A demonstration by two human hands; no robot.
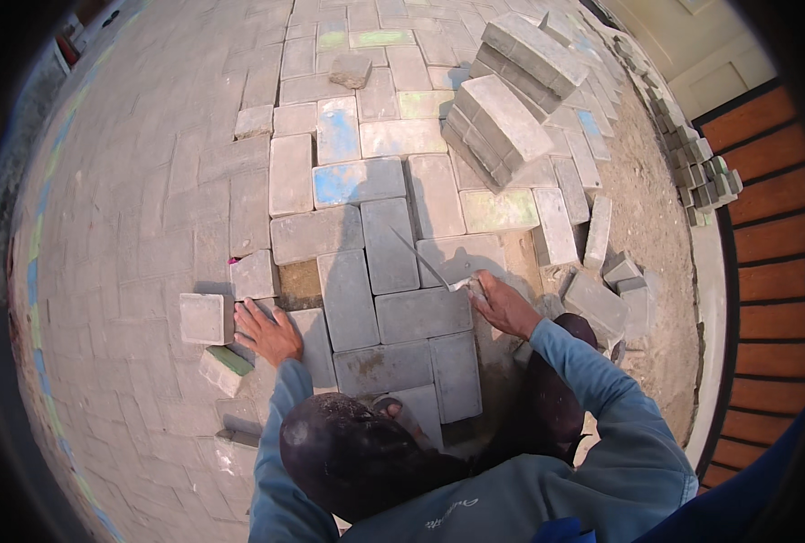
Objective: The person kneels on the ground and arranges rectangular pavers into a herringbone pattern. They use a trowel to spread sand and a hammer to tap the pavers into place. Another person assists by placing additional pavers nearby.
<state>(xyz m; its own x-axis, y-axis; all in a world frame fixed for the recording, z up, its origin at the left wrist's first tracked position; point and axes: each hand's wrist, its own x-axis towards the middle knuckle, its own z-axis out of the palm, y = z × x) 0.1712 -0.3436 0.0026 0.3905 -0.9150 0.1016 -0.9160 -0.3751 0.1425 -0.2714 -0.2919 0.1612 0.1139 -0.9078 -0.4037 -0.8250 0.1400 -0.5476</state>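
My left hand [269, 331] rests with its fingers spread on the pavers, just below a small cut paver [255, 275] and beside a square block [206, 319]. Sand shows in an open gap [300, 286] between the pavers above that hand. A long, thin metal tool with a pale handle end [423, 259] is gripped in my right hand [504, 306]; its exact kind cannot be made out. The tool slants up and left over a grey paver [391, 244] and a wider paver [461, 259]. My right fingers are closed around its handle.
Stacked pavers [497, 127] stand at the upper right. Loose blocks [599, 303] lie right of my right arm, near a sandy strip [660, 262]. A broken piece [351, 71] sits on the far paving. A slatted orange-brown gate [773, 271] borders the right side.
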